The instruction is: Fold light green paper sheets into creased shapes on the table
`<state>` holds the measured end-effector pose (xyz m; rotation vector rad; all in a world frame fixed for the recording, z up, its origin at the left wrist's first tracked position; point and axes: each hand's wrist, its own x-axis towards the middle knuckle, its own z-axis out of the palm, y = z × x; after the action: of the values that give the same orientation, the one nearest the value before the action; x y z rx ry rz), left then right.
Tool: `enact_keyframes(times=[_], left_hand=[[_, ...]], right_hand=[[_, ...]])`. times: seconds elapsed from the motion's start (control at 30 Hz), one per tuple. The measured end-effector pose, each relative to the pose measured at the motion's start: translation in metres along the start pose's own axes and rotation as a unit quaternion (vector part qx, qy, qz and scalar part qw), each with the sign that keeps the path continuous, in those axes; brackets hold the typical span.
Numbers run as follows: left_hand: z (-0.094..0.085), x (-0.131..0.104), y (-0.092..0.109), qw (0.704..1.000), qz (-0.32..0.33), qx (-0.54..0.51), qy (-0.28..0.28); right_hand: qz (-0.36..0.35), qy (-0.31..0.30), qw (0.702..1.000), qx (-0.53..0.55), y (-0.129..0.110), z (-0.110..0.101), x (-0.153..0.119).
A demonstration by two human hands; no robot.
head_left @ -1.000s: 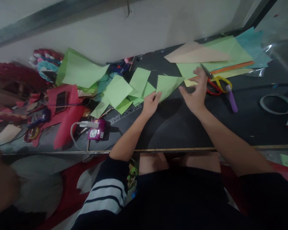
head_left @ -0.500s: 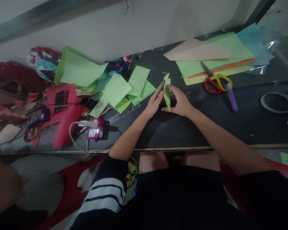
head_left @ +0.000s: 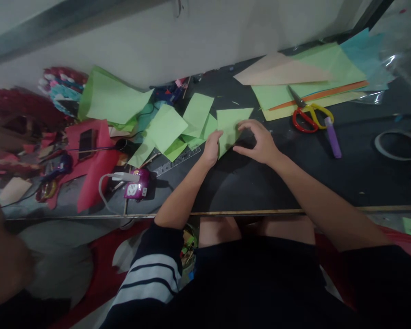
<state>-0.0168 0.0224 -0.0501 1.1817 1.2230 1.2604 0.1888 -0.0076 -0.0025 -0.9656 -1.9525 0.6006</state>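
A dark surface (head_left: 253, 192) crosses the frame. At centre is a green sheet (head_left: 230, 119); the right hand (head_left: 261, 145) curves by its right edge, fingers wide, contact unclear, while the left hand (head_left: 211, 150) holds its left edge. A purple tube (head_left: 333, 140) lies at right.

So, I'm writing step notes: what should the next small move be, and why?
Perhaps close the right hand on the right edge of the green sheet: the left hand holds its left side, while the right thumb and fingers are parted there.
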Motion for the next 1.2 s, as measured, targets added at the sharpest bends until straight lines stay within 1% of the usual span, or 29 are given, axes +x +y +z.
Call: enact_keyframes(times=[0.07,0.1,0.17,0.23,0.27,0.33,0.4,0.5,0.6,0.67,0.7,0.77,0.8,0.83,0.9,1.0,1.1,1.2], left_hand=[[-0.001,0.0,0.001,1.0,-0.003,0.014,0.021],[-0.001,-0.002,0.004,1.0,0.002,0.023,0.013],[-0.001,-0.008,0.013,0.997,0.037,0.055,-0.031],[0.0,-0.016,0.024,0.988,0.099,0.086,-0.08],[0.001,-0.019,0.029,0.983,0.127,0.094,-0.092],[0.001,-0.024,0.037,0.979,0.157,0.094,-0.087],[0.0,-0.026,0.041,0.981,0.155,0.094,-0.07],[-0.001,-0.023,0.041,0.987,0.131,0.085,-0.043],[-0.002,-0.016,0.038,0.993,0.105,0.044,-0.023],[-0.002,-0.012,0.038,0.997,0.079,-0.003,0.004],[-0.003,-0.011,0.038,0.997,0.061,-0.033,0.026],[-0.003,-0.011,0.041,0.992,0.015,-0.104,0.068],[-0.003,-0.011,0.044,0.987,-0.01,-0.139,0.077],[-0.003,-0.012,0.047,0.982,-0.033,-0.172,0.078],[-0.002,-0.014,0.053,0.972,-0.068,-0.218,0.06],[0.001,-0.019,0.062,0.964,-0.092,-0.246,0.043],[0.004,-0.024,0.07,0.96,-0.12,-0.249,0.039],[0.005,-0.029,0.074,0.955,-0.176,-0.24,0.007]], right_hand=[[0.031,0.035,0.999,0.015,0.003,0.001,0.0],[0.046,0.049,0.997,0.023,0.004,0.002,0.0],[0.07,0.074,0.994,0.041,0.006,0.004,0.0],[0.087,0.092,0.989,0.072,0.008,0.009,0.0],[0.094,0.099,0.986,0.097,0.009,0.012,0.0],[0.113,0.107,0.975,0.158,0.015,0.019,0.001],[0.149,0.107,0.959,0.214,0.023,0.023,0.002],[0.202,0.104,0.94,0.255,0.032,0.022,0.005],[0.204,0.102,0.931,0.285,0.032,0.016,0.007],[0.203,0.104,0.924,0.305,0.028,0.012,0.007],[0.208,0.106,0.921,0.311,0.025,0.009,0.008],[0.226,0.107,0.915,0.316,0.021,0.003,0.009],[0.236,0.109,0.912,0.317,0.02,-0.001,0.01],[0.245,0.114,0.909,0.317,0.019,-0.006,0.011],[0.258,0.131,0.903,0.318,0.019,-0.015,0.013],[0.282,0.142,0.893,0.319,0.018,-0.026,0.017],[0.299,0.14,0.889,0.317,0.016,-0.027,0.018],[0.285,0.137,0.898,0.307,0.017,-0.023,0.017]])
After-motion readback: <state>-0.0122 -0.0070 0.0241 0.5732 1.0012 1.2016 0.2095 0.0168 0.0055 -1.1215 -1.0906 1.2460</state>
